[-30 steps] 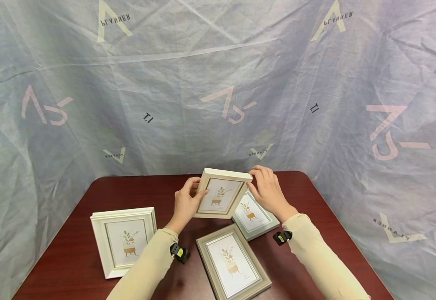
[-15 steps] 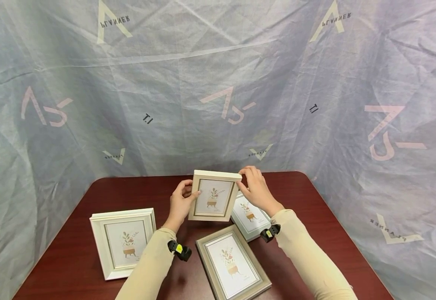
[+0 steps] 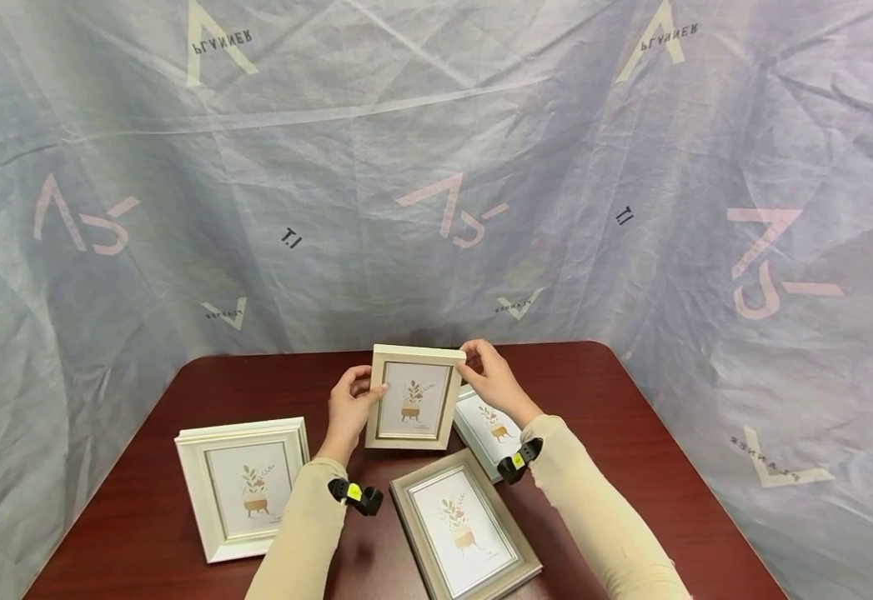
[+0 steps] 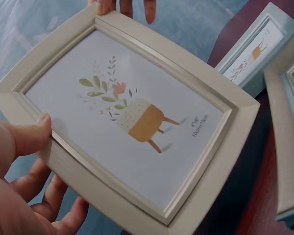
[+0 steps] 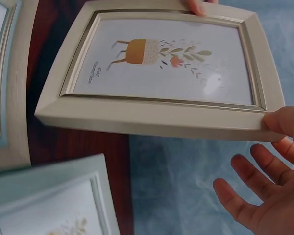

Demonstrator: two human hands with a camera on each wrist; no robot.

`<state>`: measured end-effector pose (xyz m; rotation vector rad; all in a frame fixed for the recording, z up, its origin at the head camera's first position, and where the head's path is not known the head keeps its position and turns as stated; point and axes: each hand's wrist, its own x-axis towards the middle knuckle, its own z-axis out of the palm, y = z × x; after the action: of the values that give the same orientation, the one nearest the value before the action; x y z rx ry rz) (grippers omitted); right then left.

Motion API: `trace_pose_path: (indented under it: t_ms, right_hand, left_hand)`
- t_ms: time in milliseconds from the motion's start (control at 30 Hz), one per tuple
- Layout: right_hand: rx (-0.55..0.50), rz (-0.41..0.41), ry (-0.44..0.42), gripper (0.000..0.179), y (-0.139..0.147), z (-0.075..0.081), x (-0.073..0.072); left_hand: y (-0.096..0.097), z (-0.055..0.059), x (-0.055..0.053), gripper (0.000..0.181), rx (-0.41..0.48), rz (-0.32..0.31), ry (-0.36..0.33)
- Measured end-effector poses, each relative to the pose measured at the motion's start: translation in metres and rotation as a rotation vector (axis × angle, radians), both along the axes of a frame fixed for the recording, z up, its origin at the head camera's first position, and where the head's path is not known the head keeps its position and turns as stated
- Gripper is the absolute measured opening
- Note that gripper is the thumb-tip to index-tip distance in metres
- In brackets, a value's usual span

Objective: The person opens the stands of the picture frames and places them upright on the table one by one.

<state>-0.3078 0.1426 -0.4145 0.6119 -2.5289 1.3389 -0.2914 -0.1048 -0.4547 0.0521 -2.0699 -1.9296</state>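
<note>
A cream picture frame with a potted-plant print stands near upright between both hands, its face toward me. My left hand grips its left side, thumb on the front and fingers behind, as the left wrist view also shows. With thumb and forefinger my right hand pinches the upper right corner; in the right wrist view the other fingers of that hand are spread below the edge. Behind the right forearm lies a pale blue-green picture frame, partly hidden by the sleeve.
A taupe picture frame lies flat at the front middle of the dark red table. A white picture frame stands upright at the left, partly behind the left sleeve. Grey printed cloth hangs around the table's back and sides.
Both hands have moved left with the cream picture frame, which has turned from a tilt to nearly straight. The other picture frames stay where they were.
</note>
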Motion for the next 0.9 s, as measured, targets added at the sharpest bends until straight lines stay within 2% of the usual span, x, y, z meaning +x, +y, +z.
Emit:
trace_pose_path:
  t_ms: [133, 333, 533, 667, 900]
  right_hand:
    - [-0.075, -0.001, -0.07, 0.024, -0.008, -0.004, -0.002]
    - [-0.21, 0.001, -0.174, 0.025, -0.022, -0.007, -0.004]
    - [-0.295, 0.023, -0.22, 0.024, -0.038, -0.009, -0.006]
    - [-0.335, 0.032, -0.237, 0.023, -0.047, -0.011, -0.009]
    - [-0.365, 0.038, -0.25, 0.022, -0.053, -0.013, -0.01]
  left_hand:
    - [-0.003, -0.004, 0.0, 0.035, 0.024, 0.033, -0.014]
    - [-0.01, -0.005, 0.0, 0.036, 0.043, 0.09, 0.01]
    - [-0.017, -0.004, 0.001, 0.035, 0.043, 0.159, 0.001]
    - [-0.021, -0.003, 0.003, 0.035, -0.016, 0.195, -0.007]
    - [-0.019, -0.002, 0.004, 0.034, -0.173, 0.275, 0.025]
